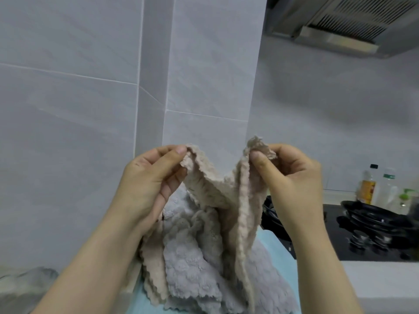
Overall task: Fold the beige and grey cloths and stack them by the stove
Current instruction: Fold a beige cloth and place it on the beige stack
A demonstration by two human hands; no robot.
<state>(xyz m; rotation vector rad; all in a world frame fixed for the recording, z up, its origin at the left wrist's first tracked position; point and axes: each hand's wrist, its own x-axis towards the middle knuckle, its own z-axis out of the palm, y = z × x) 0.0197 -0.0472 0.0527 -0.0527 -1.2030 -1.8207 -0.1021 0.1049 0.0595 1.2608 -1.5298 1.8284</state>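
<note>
A beige cloth (229, 200) hangs in the air between my two hands, sagging in the middle. My left hand (149, 184) pinches its left top corner between thumb and fingers. My right hand (292, 175) pinches the right top corner the same way. Below the hanging cloth, a crumpled grey cloth (192, 268) lies in a heap on a light blue surface (272, 240), with more beige cloth (153, 266) tucked along its left side. The black stove (335, 239) sits to the right of the heap.
A black pan (371, 214) stands on the stove. Several bottles (368, 186) line the wall behind it. A range hood (344, 30) hangs at the upper right. White tiled wall with a protruding column fills the back. White counter (374, 282) lies in front of the stove.
</note>
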